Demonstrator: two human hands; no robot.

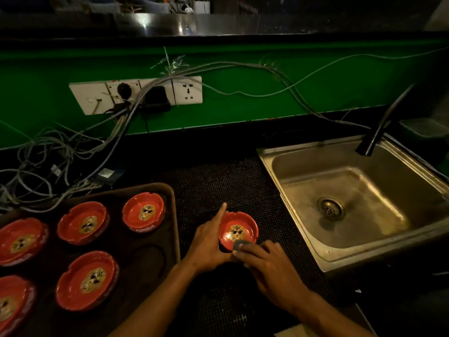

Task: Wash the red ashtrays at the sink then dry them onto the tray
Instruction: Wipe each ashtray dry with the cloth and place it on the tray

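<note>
A red ashtray [239, 229] with a gold lion emblem sits on the black mesh mat between tray and sink. My left hand [209, 242] grips its left side, index finger stretched along the rim. My right hand [269, 266] holds a small grey cloth or sponge [241, 244] against the ashtray's near rim. Several more red ashtrays, such as the nearest one [143, 212], lie on the dark tray [173, 198] at the left. The steel sink [340, 203] is at the right, dry-looking, with a black faucet [379, 132] above it.
A tangle of grey cables [48, 161] and a white socket strip [136, 93] hang on the green wall behind the tray. A dark container [425, 127] stands behind the sink. The black mesh mat [218, 176] covers the counter.
</note>
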